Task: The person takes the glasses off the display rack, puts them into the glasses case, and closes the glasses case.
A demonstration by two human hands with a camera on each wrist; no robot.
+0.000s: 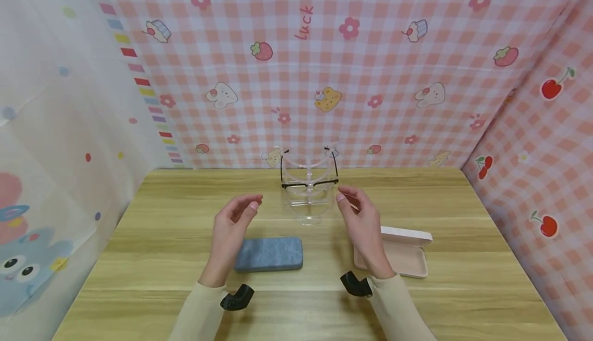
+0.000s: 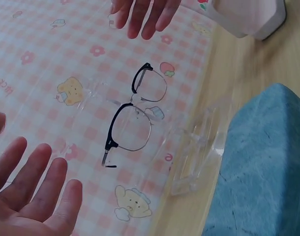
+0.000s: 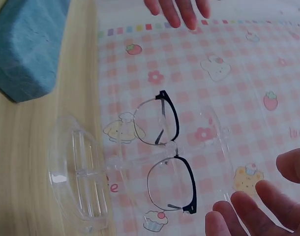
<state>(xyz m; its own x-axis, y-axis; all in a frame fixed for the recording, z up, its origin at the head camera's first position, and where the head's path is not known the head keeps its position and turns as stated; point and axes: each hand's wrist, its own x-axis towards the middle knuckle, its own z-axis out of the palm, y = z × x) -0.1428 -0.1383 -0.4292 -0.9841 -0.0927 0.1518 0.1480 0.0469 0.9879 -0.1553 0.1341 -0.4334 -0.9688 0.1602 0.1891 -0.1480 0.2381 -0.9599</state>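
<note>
Black half-rimmed eyeglasses (image 1: 309, 185) rest on a clear plastic display stand (image 1: 311, 220) near the back of the table. My left hand (image 1: 234, 218) hovers to the left of the stand, fingers loosely bent and holding nothing. On the other side, my right hand (image 1: 360, 216) is close to the right end of the glasses, apart from them in the right wrist view. A blue glasses case (image 1: 271, 253), closed, lies by my left wrist. Beneath my right forearm sits a pale pink case (image 1: 407, 258) with its lid raised, partly hidden by the arm.
A wooden table (image 1: 185, 279) carries everything. Behind it hangs a pink checked cloth (image 1: 278, 83) with printed figures, which continues along the right side. A white printed cloth (image 1: 55, 124) covers the left side.
</note>
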